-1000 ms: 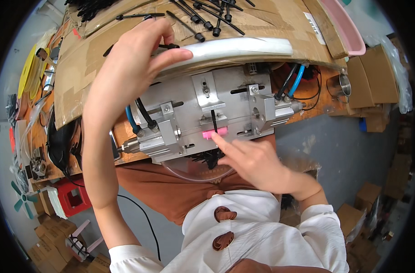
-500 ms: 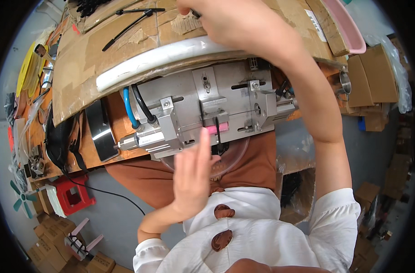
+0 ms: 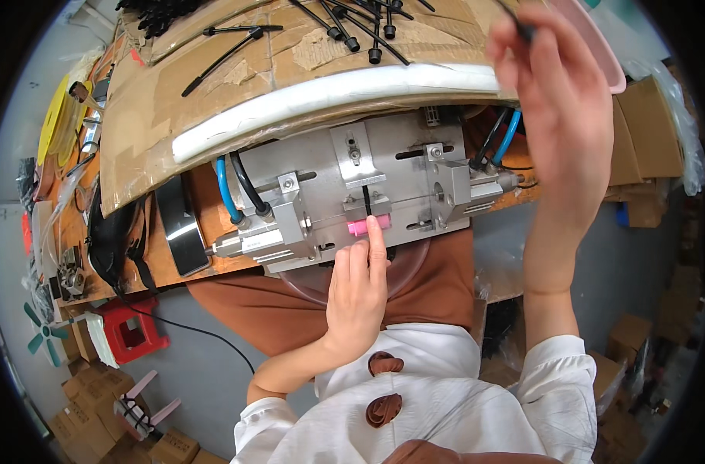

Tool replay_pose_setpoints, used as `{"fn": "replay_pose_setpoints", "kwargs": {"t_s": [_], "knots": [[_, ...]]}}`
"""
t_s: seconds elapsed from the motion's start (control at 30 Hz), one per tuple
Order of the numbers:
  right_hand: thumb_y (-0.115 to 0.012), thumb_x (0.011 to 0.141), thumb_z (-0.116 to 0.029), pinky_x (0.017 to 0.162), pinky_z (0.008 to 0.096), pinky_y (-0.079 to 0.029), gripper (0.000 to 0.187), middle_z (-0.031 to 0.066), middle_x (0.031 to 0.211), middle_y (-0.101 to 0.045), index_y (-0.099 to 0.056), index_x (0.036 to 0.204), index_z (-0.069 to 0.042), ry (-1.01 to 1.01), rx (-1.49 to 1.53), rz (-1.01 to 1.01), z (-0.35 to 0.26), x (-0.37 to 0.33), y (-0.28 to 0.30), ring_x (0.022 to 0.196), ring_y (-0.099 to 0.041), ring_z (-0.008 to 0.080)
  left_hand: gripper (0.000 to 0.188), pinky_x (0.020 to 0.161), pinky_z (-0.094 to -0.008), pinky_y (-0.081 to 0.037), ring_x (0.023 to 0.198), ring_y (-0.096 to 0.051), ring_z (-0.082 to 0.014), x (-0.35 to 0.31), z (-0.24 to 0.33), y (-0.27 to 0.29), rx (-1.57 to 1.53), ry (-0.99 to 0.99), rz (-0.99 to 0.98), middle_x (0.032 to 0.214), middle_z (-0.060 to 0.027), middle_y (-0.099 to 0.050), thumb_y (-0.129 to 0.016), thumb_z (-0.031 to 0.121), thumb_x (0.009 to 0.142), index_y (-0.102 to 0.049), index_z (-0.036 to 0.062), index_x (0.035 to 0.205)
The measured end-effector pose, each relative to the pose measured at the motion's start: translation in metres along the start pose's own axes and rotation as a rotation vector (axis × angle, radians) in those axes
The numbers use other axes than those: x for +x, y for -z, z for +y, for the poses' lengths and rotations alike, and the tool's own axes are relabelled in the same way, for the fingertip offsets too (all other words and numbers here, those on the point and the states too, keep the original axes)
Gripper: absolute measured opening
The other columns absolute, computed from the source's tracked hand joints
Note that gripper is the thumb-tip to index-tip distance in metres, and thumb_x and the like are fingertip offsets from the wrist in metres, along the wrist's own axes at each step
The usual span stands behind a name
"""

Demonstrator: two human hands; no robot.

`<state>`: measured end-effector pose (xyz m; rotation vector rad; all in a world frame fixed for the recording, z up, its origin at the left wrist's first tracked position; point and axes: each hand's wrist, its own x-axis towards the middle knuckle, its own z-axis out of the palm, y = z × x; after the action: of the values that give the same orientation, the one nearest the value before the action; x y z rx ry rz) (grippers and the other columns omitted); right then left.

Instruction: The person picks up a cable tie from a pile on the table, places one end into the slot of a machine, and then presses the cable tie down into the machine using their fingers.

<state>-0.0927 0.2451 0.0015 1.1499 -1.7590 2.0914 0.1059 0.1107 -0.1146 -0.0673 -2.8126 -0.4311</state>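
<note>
My left hand (image 3: pixel 359 290) points its index finger forward, its tip on a black rod (image 3: pixel 367 200) lying in the middle of a metal fixture (image 3: pixel 290 220). The other fingers are partly bent, with nothing visible in them. A small pink block (image 3: pixel 358 227) sits under that fingertip, against the fixture's front. My right hand (image 3: pixel 565 100), blurred, is raised over the right end of the cardboard. Between its fingers is a dark thin piece with a thicker end, a black headed rod (image 3: pixel 526 32).
Several black headed rods (image 3: pixel 352 43) lie on the cardboard (image 3: pixel 155 124), edged by a white padded strip (image 3: pixel 329 91). Blue and black hoses (image 3: pixel 227 189) rise at the fixture's ends. A phone (image 3: pixel 184 228) lies left, and a pink tray (image 3: pixel 600 46) stands far right.
My right hand has swung right, off the rod pile, with a black headed rod. My left hand has moved forward, its index finger now on the rod in the fixture.
</note>
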Motion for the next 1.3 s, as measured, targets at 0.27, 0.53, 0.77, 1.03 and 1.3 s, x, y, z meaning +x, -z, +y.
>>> {"fn": "replay_pose_setpoints", "kwargs": {"t_s": [0.27, 0.53, 0.77, 1.03, 1.3], "knots": [[-0.070, 0.067, 0.011, 0.054, 0.0324, -0.047, 0.061, 0.0126, 0.081, -0.060, -0.050, 0.125, 0.011, 0.053, -0.616, -0.242, -0.004, -0.160, -0.048, 0.062, -0.055, 0.0211, 0.031, 0.071, -0.0421, -0.045, 0.078, -0.054, -0.0321, 0.113, -0.065, 0.078, 0.001, 0.019, 0.327, 0.086, -0.0141, -0.053, -0.062, 0.004, 0.084, -0.058, 0.0010, 0.114], [-0.073, 0.070, 0.003, 0.053, 0.0314, -0.044, 0.063, 0.0065, 0.069, -0.052, -0.051, 0.129, 0.007, -0.081, -0.736, -0.382, 0.018, -0.176, -0.074, 0.058, -0.050, 0.0178, 0.039, 0.064, -0.0403, -0.046, 0.066, -0.059, -0.0297, 0.215, -0.139, 0.077, 0.204, 0.057, 0.239, 0.073, -0.0129, -0.063, -0.063, 0.040, 0.087, -0.062, 0.0018, 0.093], [-0.076, 0.071, -0.008, 0.052, 0.0314, -0.043, 0.061, 0.0049, 0.069, -0.051, -0.054, 0.127, 0.001, -0.057, -0.818, -0.502, -0.013, -0.129, -0.059, 0.059, -0.049, 0.0198, 0.018, 0.065, -0.0335, -0.044, 0.069, -0.054, -0.0231, 0.159, -0.094, 0.095, -0.008, 0.043, 0.342, 0.080, -0.0113, -0.059, -0.062, 0.016, 0.088, -0.059, -0.0004, 0.094], [-0.056, 0.081, -0.004, 0.076, 0.0387, -0.053, 0.031, 0.0219, 0.089, -0.066, -0.061, 0.109, 0.008, 0.212, -1.271, -0.447, 0.060, 0.067, -0.084, 0.083, -0.066, 0.0333, 0.057, 0.074, -0.0364, -0.047, 0.080, -0.052, -0.0268, -0.003, -0.012, 0.035, -0.254, 0.018, 0.189, 0.096, -0.0134, -0.058, -0.061, -0.009, 0.074, -0.050, -0.0049, 0.130], [-0.058, 0.080, -0.010, 0.069, 0.0321, -0.053, 0.022, 0.0161, 0.080, -0.069, -0.068, 0.092, 0.006, -0.203, -0.753, -0.748, 0.008, 0.107, -0.045, 0.074, -0.066, 0.0207, 0.072, 0.076, -0.0388, -0.044, 0.087, -0.047, -0.0296, -0.003, 0.006, 0.006, -0.181, 0.021, -0.088, 0.100, -0.0148, -0.049, -0.059, -0.010, 0.075, -0.030, -0.0082, 0.142]]}}
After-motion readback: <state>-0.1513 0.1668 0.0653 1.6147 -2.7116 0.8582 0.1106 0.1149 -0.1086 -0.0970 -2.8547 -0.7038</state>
